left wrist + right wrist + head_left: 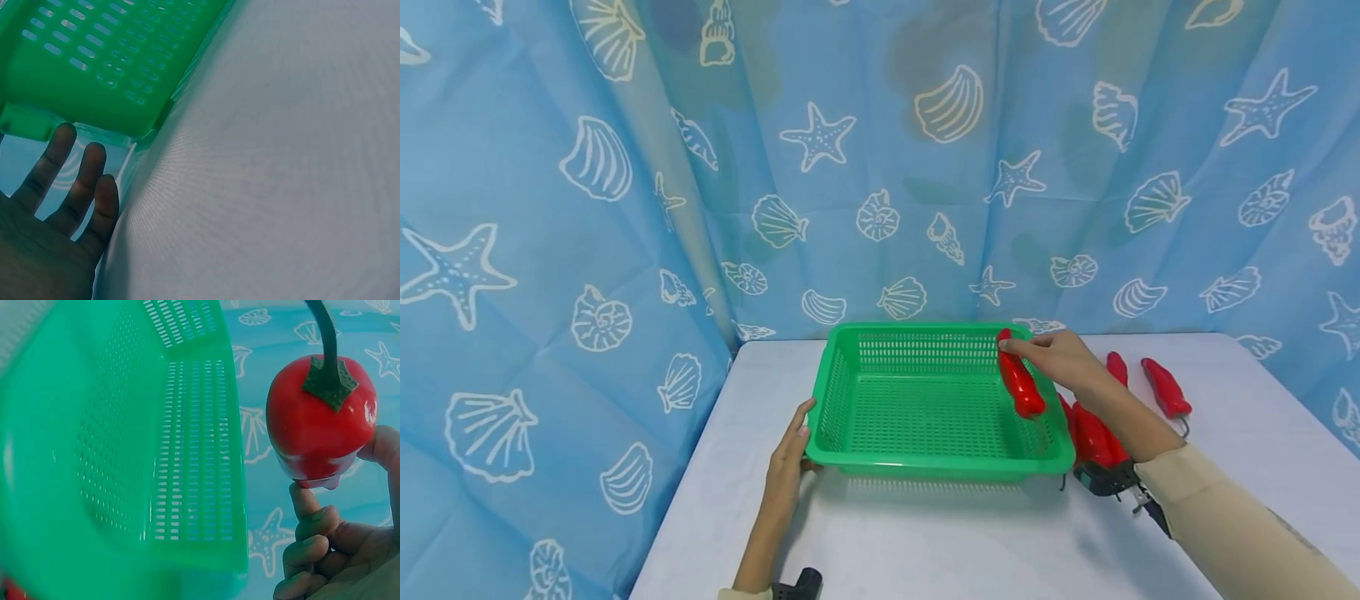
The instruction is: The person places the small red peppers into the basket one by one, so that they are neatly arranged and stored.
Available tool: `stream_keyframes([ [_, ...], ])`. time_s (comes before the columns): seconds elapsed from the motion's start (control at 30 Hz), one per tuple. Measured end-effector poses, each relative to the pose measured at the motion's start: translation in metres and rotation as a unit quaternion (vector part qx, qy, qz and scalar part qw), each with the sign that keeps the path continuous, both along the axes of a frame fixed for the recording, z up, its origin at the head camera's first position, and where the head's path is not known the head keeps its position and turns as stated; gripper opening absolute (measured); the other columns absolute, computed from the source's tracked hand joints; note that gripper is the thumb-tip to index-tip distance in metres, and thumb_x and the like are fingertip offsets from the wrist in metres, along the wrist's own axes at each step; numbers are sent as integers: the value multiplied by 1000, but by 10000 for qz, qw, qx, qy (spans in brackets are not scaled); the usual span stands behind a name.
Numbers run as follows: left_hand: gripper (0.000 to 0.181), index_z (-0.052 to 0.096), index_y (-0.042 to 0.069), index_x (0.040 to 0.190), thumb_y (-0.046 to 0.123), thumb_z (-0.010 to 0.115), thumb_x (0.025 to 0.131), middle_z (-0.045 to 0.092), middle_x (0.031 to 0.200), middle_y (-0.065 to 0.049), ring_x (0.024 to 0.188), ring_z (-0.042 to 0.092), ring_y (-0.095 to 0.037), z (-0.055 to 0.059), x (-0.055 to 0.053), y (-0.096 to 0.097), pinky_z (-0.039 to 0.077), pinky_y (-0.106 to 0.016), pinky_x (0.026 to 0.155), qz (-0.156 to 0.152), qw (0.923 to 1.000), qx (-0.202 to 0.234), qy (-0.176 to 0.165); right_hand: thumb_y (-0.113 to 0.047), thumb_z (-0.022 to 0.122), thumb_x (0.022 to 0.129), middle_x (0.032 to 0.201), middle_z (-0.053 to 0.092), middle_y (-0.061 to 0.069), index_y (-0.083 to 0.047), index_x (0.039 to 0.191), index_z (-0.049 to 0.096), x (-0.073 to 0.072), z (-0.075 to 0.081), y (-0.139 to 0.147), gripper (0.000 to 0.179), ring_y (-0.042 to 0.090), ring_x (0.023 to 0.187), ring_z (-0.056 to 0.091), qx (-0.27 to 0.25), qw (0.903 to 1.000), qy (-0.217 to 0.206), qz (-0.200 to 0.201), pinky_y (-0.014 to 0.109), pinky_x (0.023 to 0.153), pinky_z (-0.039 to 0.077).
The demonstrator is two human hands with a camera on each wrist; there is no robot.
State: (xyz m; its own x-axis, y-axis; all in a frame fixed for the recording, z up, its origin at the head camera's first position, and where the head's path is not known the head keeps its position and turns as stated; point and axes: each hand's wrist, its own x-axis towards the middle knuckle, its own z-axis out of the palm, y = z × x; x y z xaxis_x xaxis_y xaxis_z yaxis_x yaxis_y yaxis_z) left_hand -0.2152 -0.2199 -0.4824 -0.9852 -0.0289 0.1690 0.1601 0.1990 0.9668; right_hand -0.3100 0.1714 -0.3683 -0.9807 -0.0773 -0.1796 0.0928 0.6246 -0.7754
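My right hand pinches a glossy red pepper between thumb and fingers, over the right side of a green plastic basket. The pepper hangs at a slant, its thick end lowest in the head view. In the right wrist view, its green stem points up toward the camera. At the basket's left side is my left hand, its fingertips at the rim. From the left wrist view, three fingers reach out fairly straight beside the basket's outer wall.
Several more red peppers lie to the basket's right, partly hidden by my right forearm. One red pepper sits apart, farther right. The white table ends at a blue curtain with a seashell print.
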Motion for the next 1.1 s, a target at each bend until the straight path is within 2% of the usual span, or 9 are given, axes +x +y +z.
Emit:
stream_keyframes([
  [0.17,46,37,21,156,30,31,111,56,93,-6,83,55,-31,-2,-1,-2,48,-48,78,-14,10000,34,8,-62,62,90,123,54,23,2,124,64,-5,0,-13,72,39,126,40,-75,9998,138,97,52,90,47],
  [0.23,46,36,20,157,30,31,112,56,93,-6,83,55,-33,-2,0,-3,48,-47,77,-14,10000,45,28,-62,61,91,122,55,20,1,117,69,-7,0,-17,68,37,126,40,-117,9996,214,144,52,91,45],
  [0.4,46,37,22,156,31,31,111,56,92,-5,86,54,-41,-2,-1,-3,48,-48,77,-30,10000,65,50,-61,59,93,144,46,22,1,126,66,-12,0,-26,70,42,137,33,-223,9991,233,282,61,102,38],
  [0.5,46,37,23,156,32,31,111,56,92,-5,87,53,-44,-2,-2,-2,48,-48,77,-13,10000,48,49,-60,60,92,149,41,23,3,134,60,-14,0,-32,76,43,139,31,-313,9990,101,293,62,104,36],
  [0.57,46,37,24,156,31,31,111,57,92,-5,86,54,-42,-1,-2,-2,48,-48,77,11,10000,28,40,-60,60,92,149,41,23,4,136,58,-15,0,-36,77,42,140,31,-386,9988,42,286,62,105,35],
  [0.8,46,37,21,156,30,31,111,56,95,-5,81,54,-21,2,-1,0,48,-50,78,-7,10000,11,51,-58,62,92,148,42,23,5,138,56,-19,-3,-46,78,42,139,31,-556,9978,-21,368,60,104,36],
  [0.97,46,37,21,156,30,31,111,57,95,-5,81,55,-23,0,-2,-1,48,-50,78,-76,9999,57,81,-58,62,92,146,43,21,3,137,58,-23,-7,-49,76,41,137,35,-606,9974,-75,389,55,99,40],
  [1.03,46,37,21,156,30,31,111,57,93,-5,83,55,-30,-1,-2,-1,48,-50,78,-85,9999,95,75,-58,63,92,136,48,20,2,131,63,-25,-9,-51,73,38,129,39,-606,9975,-70,366,50,94,41],
  [1.1,46,37,22,156,30,31,111,57,92,-5,83,55,-35,-2,-2,-2,48,-49,78,-78,9999,109,68,-58,63,92,132,50,18,2,129,64,-26,-11,-53,71,36,124,43,-599,9976,-61,346,48,93,42],
])
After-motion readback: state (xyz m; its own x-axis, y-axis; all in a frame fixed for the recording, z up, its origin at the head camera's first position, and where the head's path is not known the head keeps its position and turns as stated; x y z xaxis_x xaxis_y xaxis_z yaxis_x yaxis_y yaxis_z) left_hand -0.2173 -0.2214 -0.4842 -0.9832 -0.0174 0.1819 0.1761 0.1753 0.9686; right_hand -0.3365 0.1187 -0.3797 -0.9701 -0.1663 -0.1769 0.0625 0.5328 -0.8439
